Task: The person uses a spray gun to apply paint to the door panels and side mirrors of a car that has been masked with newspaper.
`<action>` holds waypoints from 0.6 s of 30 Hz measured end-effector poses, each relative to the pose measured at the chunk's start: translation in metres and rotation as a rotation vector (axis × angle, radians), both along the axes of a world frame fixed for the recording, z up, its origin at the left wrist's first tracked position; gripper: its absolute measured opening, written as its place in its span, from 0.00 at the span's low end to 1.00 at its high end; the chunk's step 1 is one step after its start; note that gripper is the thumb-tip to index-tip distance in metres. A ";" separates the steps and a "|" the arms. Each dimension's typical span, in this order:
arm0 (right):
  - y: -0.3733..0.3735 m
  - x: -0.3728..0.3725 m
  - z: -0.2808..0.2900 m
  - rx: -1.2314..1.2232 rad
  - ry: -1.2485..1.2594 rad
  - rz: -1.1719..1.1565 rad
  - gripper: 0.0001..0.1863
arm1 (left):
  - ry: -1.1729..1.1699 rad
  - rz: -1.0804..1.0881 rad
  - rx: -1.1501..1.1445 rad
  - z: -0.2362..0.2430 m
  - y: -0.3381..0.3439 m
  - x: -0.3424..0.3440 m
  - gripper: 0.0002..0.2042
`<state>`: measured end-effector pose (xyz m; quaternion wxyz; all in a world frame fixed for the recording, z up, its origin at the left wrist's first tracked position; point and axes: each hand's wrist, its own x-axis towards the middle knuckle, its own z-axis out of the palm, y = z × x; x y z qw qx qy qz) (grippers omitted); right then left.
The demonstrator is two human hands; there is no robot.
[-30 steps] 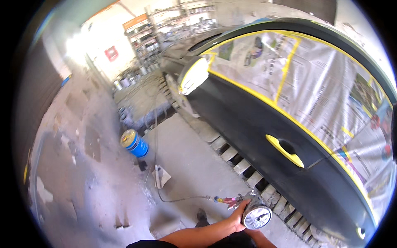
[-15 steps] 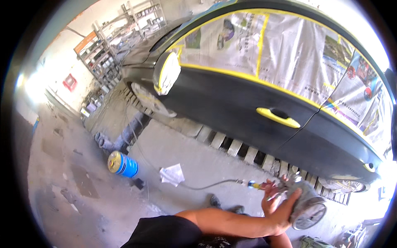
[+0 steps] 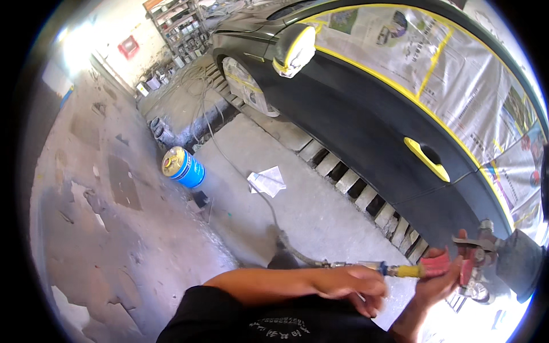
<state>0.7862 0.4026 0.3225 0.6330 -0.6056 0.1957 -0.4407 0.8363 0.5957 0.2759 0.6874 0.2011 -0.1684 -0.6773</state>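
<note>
At the lower right my right hand is closed around the red handle of a spray gun. The gun's grey cup points toward the right rim. A yellow and blue fitting joins the handle to an air hose that trails off to the left. My left hand hangs in front of my body just below the hose, fingers loosely bent and somewhat apart, holding nothing. Beyond the gun stands a dark matte car door, its handle covered in yellow tape.
Printed sheets edged with yellow tape cover the car windows. The side mirror and front wheel are wrapped too. A blue can and white paper lie on the floor. Slatted floor blocks run beside the car. Shelves hold tins.
My left hand has come off the gun's cup and moved left. The spray gun in my right hand has shifted right. The view has turned, so the car sits farther right.
</note>
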 end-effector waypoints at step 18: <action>0.183 0.175 0.135 -0.528 0.013 -0.401 0.22 | -1.460 0.272 0.761 -0.294 0.324 0.186 0.11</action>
